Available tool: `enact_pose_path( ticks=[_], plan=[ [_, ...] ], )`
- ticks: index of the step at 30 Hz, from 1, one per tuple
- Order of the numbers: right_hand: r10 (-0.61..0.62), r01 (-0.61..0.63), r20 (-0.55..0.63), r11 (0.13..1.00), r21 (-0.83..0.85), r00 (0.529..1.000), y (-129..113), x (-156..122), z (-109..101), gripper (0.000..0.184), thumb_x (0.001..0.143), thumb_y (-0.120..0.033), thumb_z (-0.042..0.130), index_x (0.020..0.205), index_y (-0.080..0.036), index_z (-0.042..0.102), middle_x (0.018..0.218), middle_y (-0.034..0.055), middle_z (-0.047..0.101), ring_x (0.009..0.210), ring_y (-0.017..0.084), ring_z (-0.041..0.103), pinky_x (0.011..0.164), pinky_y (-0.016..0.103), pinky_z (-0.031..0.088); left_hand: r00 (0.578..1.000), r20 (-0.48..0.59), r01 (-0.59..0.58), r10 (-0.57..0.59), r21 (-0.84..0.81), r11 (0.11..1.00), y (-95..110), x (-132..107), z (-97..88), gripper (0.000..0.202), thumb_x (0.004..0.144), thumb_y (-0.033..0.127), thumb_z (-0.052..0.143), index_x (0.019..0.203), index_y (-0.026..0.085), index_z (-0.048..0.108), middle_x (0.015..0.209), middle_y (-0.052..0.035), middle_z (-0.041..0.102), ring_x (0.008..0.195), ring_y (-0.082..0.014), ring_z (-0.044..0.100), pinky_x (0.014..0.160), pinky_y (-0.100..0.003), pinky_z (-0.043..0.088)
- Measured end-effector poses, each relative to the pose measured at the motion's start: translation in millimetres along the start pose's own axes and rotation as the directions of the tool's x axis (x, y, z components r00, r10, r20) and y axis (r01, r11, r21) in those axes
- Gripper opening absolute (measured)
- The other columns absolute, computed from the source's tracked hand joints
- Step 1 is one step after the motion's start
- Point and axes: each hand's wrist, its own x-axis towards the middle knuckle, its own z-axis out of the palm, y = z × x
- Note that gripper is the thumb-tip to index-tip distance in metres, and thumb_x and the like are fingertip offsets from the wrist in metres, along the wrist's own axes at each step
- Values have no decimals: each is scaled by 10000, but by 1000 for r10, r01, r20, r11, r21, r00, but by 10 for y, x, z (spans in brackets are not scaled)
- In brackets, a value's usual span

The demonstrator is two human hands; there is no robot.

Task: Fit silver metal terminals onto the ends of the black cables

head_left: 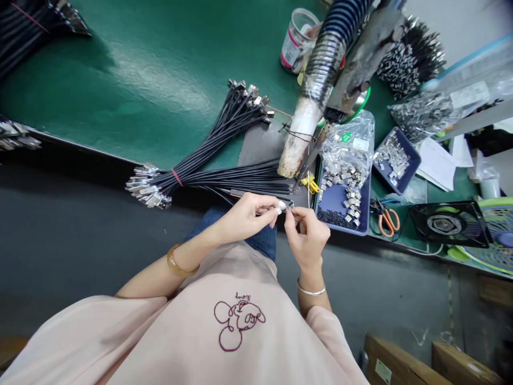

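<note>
My left hand (253, 215) is closed in a pinch, and whitish coverings or parts show at its fingertips. Facing it, my right hand (308, 233) also pinches. A small metal connector (289, 205) sits between the fingertips of both hands; its details are too small to make out. Just beyond my hands lies a bundle of black cables (208, 152), tied with a pinkish-red band (176, 177) and tipped with metal connectors. Some of its cable ends reach close to my fingers. Right of my right hand is a blue tray (337, 197) holding metal connector shells and small black pieces.
A hose nozzle (295, 140) hangs over the green bench (160, 75). Near it stand a clear plastic jar (297, 45) and a smaller blue tray (413, 170) of metal parts. Orange-handled scissors (388, 222) and a black fan (449, 224) lie along the right edge. Cardboard boxes (401, 363) are below.
</note>
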Motion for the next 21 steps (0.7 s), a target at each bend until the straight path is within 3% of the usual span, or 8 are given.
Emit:
enact_pose_path(
  ticks=[4,8,14,18,20,21],
  plan=[
    [118,-122,37,985,121,992,4,4,-5,131,935,-264,588,828,-193,614,565,-80,526,415,42,373,452,199,308,998,-58,-8,11,51,999,-38,-23,42,184,893,202,539,795,107,662,624,-9,616,557,-91,523,566,-210,411],
    [91,-95,54,993,70,994,9,-12,2,121,901,-289,644,836,-188,632,569,-78,514,437,49,409,482,197,337,994,-107,-17,29,110,994,-88,-23,89,172,890,201,543,858,106,682,648,-11,626,573,-94,526,562,-205,410],
    [110,-124,128,987,100,986,-11,-15,30,136,918,-228,567,795,-192,614,575,-70,523,450,53,419,504,200,348,994,-107,-10,25,133,991,-119,-15,101,155,844,167,545,862,109,687,587,29,552,544,-80,462,537,-194,377],
    [164,-208,233,962,179,959,65,-14,-153,171,912,-261,559,767,-199,625,565,-69,516,443,60,394,482,209,335,996,-82,-11,22,132,991,-89,-25,89,157,826,138,533,846,109,687,567,41,513,526,-73,434,526,-197,348],
    [268,-300,174,932,201,948,193,-6,-318,194,924,-316,561,802,-199,656,586,-54,546,461,75,439,482,216,349,995,-89,-29,43,158,987,-88,-28,90,146,832,130,542,835,115,687,566,45,502,519,-68,408,514,-198,323],
    [348,-358,86,915,189,934,282,3,-406,217,935,-350,557,834,-197,672,603,-43,567,482,88,472,497,223,370,992,-106,-43,62,175,984,-92,-27,94,132,838,133,561,839,117,692,576,43,515,524,-68,410,516,-198,322]
  ],
)
